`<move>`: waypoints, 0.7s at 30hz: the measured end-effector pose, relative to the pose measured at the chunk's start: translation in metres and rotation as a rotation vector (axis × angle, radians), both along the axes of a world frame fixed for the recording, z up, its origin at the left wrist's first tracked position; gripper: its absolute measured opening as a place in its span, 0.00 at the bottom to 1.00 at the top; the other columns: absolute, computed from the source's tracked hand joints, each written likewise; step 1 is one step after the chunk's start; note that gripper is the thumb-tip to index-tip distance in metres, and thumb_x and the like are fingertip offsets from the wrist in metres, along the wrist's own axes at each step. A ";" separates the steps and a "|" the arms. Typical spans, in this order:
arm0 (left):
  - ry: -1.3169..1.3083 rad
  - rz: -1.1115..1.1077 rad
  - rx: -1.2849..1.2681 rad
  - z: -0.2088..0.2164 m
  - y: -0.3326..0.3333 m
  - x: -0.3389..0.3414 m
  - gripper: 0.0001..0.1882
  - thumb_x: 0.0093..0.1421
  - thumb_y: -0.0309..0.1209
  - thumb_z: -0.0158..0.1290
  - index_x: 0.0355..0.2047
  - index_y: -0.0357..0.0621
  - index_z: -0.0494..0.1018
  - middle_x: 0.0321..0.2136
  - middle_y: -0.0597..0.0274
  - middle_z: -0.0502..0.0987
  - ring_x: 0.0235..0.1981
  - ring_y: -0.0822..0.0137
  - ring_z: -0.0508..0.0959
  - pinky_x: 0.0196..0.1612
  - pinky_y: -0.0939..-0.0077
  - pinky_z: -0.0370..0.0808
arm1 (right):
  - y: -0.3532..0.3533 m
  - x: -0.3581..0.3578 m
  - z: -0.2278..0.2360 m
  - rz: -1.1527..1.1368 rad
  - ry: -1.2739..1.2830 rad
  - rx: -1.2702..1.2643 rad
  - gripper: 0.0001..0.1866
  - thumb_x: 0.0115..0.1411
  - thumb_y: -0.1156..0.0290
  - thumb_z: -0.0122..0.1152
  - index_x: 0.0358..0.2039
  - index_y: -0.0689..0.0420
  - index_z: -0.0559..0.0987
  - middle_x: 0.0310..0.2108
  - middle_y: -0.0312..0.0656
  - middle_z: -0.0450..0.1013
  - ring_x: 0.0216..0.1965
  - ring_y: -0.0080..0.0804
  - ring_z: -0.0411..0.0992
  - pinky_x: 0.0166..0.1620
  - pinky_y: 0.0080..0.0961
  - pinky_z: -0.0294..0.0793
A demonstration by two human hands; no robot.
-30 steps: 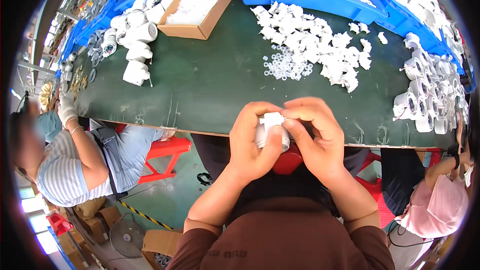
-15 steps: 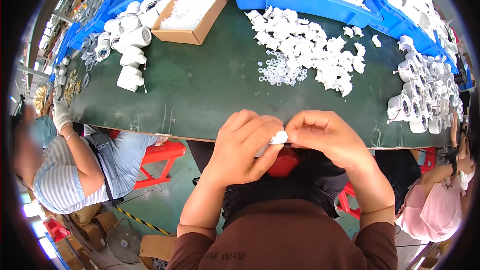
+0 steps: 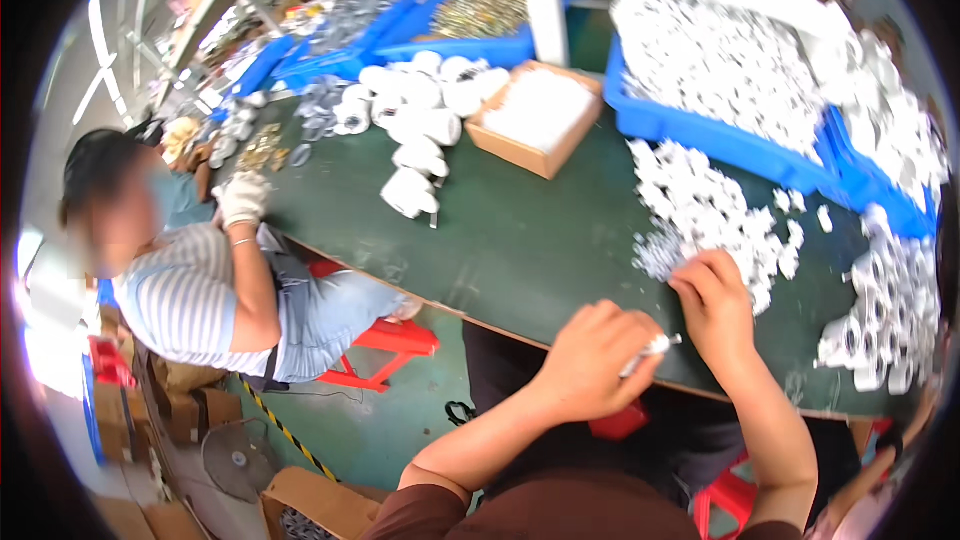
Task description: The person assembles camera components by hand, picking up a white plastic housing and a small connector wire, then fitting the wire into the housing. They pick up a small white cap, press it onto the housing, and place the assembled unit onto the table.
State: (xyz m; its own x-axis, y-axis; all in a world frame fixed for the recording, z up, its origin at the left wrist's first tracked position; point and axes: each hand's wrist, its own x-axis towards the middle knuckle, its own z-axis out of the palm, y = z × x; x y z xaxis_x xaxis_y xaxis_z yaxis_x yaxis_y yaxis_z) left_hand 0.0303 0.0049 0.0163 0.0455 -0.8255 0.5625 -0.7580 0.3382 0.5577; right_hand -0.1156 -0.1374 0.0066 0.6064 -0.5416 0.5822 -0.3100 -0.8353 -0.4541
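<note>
My left hand (image 3: 598, 360) is closed around a small white plastic part (image 3: 650, 350), above the near edge of the table. A thin tip sticks out of the part toward the right; the rest is covered by my fingers. My right hand (image 3: 716, 305) reaches over the table, fingers curled and fingertips pinched at the near side of a heap of small clear plastic rings (image 3: 658, 248). Whatever those fingertips hold is too small to make out. Beside the rings spreads a pile of white plastic pieces (image 3: 705, 195), partly behind my right hand.
A blue bin (image 3: 720, 140) of white parts stands behind the pile. An open cardboard box (image 3: 530, 145) holds translucent pieces. White cylindrical housings (image 3: 410, 190) lie left, more housings (image 3: 870, 330) right. At the left sits a co-worker (image 3: 205, 280) with a gloved hand on the table.
My right hand has left the white part and moved forward to the rings. My left hand keeps its hold. The view has swung left, shifting the scene rightward.
</note>
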 end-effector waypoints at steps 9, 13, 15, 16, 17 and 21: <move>-0.027 0.018 0.010 -0.002 -0.005 -0.018 0.12 0.54 0.31 0.60 0.39 0.46 0.73 0.37 0.63 0.74 0.36 0.58 0.72 0.39 0.64 0.68 | 0.030 -0.046 0.031 0.021 -0.179 1.066 0.05 0.61 0.85 0.61 0.37 0.64 0.79 0.30 0.40 0.78 0.30 0.23 0.76 0.38 0.19 0.76; -0.046 0.026 0.021 -0.005 -0.008 -0.023 0.11 0.55 0.31 0.60 0.37 0.45 0.72 0.34 0.64 0.72 0.35 0.59 0.71 0.38 0.65 0.67 | 0.043 -0.050 0.026 0.073 -0.231 0.975 0.06 0.59 0.87 0.61 0.36 0.65 0.81 0.36 0.40 0.78 0.38 0.25 0.75 0.45 0.21 0.74; -0.047 0.019 0.027 -0.006 -0.010 -0.024 0.11 0.55 0.31 0.59 0.37 0.45 0.72 0.34 0.63 0.72 0.35 0.59 0.71 0.38 0.65 0.67 | 0.042 -0.054 0.016 0.177 -0.267 0.938 0.07 0.58 0.89 0.62 0.36 0.66 0.81 0.42 0.44 0.77 0.43 0.26 0.75 0.48 0.20 0.74; -0.046 0.009 0.041 -0.006 -0.011 -0.024 0.11 0.55 0.32 0.59 0.37 0.44 0.72 0.33 0.63 0.72 0.35 0.59 0.70 0.38 0.65 0.67 | 0.044 -0.052 0.015 0.182 -0.304 0.982 0.08 0.57 0.89 0.63 0.36 0.66 0.81 0.43 0.45 0.76 0.43 0.27 0.75 0.48 0.20 0.74; -0.038 0.007 0.042 -0.007 -0.011 -0.025 0.11 0.55 0.32 0.59 0.36 0.44 0.72 0.33 0.63 0.72 0.35 0.59 0.70 0.39 0.65 0.67 | 0.043 -0.053 0.013 0.199 -0.325 1.024 0.08 0.57 0.89 0.63 0.36 0.66 0.81 0.43 0.45 0.76 0.43 0.27 0.75 0.48 0.21 0.74; -0.054 0.005 0.068 -0.005 -0.010 -0.025 0.11 0.55 0.32 0.59 0.36 0.43 0.71 0.34 0.61 0.72 0.35 0.58 0.71 0.39 0.65 0.67 | 0.038 -0.054 0.012 0.243 -0.317 1.027 0.08 0.56 0.89 0.64 0.36 0.67 0.82 0.43 0.45 0.76 0.43 0.28 0.75 0.49 0.23 0.76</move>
